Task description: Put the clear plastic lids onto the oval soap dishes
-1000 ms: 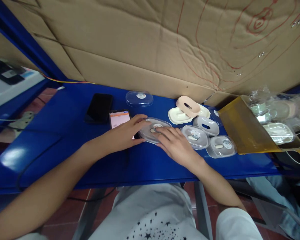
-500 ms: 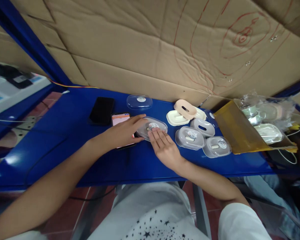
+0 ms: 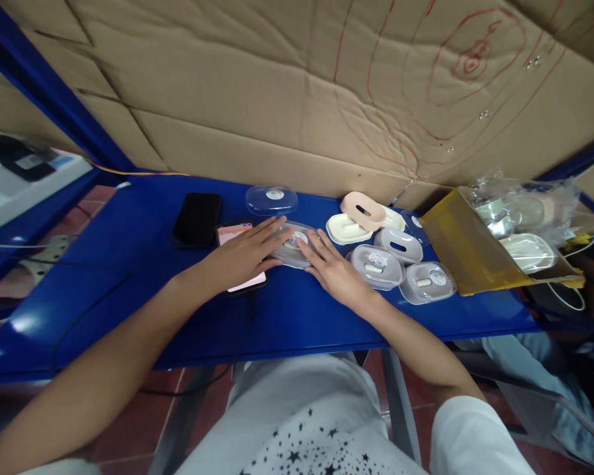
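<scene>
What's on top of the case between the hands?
On the case: a clear lid with a round sticker. The left hand and right hand partly cover it; whatever's beneath them is hidden.

From here, the blue table holds a lit phone, black device, clear lid, 3 clear-topped grey cases, cream trays, open carton.

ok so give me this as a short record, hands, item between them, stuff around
left hand: fingers extended, at left end of the clear-lidded container
right hand: fingers extended, at its right end
container top: round sticker
left side: dark phone; lit phone, partly covered by left hand
behind: clear lid
right side: two lidded grey containers, open cardboard box
</scene>
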`<action>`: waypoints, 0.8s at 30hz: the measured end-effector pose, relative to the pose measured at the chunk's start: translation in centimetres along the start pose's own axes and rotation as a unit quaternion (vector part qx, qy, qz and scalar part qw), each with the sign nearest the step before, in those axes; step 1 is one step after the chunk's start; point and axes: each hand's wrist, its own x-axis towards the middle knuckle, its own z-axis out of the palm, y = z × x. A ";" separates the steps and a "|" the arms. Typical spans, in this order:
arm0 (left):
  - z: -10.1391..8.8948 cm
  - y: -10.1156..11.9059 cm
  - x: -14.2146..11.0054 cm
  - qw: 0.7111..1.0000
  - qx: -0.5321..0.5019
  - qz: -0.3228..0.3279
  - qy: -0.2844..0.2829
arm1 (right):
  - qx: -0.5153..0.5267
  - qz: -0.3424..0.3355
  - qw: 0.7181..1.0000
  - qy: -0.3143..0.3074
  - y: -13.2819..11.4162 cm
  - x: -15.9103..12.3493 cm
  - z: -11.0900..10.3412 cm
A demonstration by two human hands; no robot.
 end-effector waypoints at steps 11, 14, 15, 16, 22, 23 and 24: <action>-1.1 1.8 0.2 0.994 0.082 -0.055 0.048 | -0.093 0.201 0.975 0.013 -0.3 1.1 -1.3; -1.2 2.3 0.2 0.989 0.108 -0.077 0.058 | -0.150 0.252 0.956 -0.020 -0.5 1.0 -1.2; -1.2 2.4 0.3 0.988 0.117 -0.083 0.059 | -0.156 0.248 0.956 -0.031 -0.7 0.9 -1.3; -1.1 2.5 0.3 0.986 0.124 -0.090 0.060 | -0.156 0.236 0.958 -0.041 -0.9 0.8 -1.5; -0.6 2.3 0.7 0.977 0.134 -0.137 0.095 | -0.093 0.138 0.984 -0.068 -3.3 0.2 -2.8; -0.5 2.2 0.7 0.977 0.129 -0.137 0.103 | -0.065 0.107 0.989 -0.072 -3.7 0.2 -2.7; -0.5 2.1 0.8 0.978 0.122 -0.131 0.109 | -0.034 0.066 0.994 -0.076 -3.9 0.1 -2.6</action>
